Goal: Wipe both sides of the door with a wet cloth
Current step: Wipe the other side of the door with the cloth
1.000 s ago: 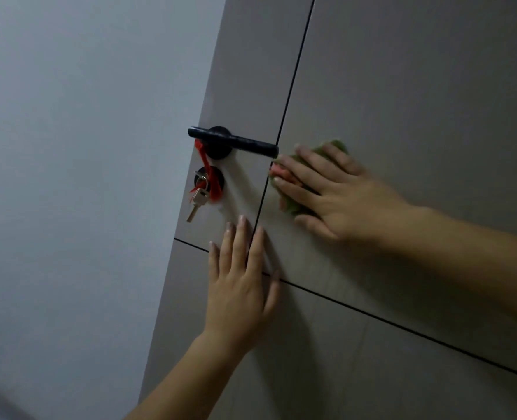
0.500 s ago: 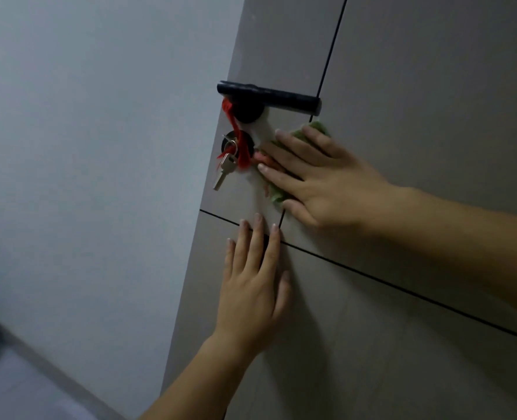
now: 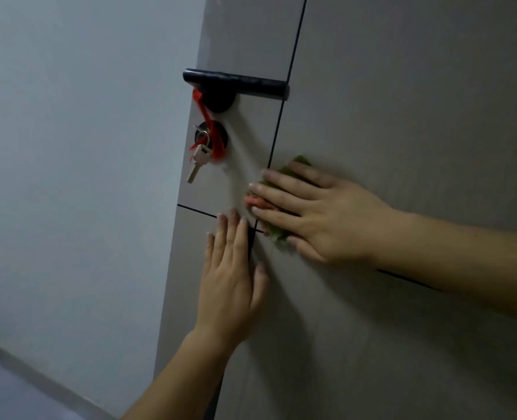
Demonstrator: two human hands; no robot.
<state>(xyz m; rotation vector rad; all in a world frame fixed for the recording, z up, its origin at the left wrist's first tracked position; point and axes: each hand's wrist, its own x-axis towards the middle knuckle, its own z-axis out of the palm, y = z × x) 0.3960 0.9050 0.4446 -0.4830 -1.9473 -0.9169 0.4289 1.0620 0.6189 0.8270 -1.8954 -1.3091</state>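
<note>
The grey door [image 3: 402, 101] with thin black grooves fills the right of the head view. My right hand [image 3: 321, 216] presses a green and pink cloth [image 3: 277, 234] flat against the door, where the vertical groove meets the horizontal one, below and to the right of the lock. Most of the cloth is hidden under the palm. My left hand [image 3: 233, 277] lies flat on the lower panel just below and left of it, fingers spread and holding nothing.
A black lever handle [image 3: 236, 83] sticks out above the hands. Under it is a round lock [image 3: 211, 137] with a key [image 3: 196, 163] hanging on a red ribbon. A pale wall [image 3: 69, 147] runs along the left, with floor at the bottom left corner.
My right hand slid the cloth down from beside the lock to the groove crossing. The left hand stayed flat on the lower panel. The view shifted.
</note>
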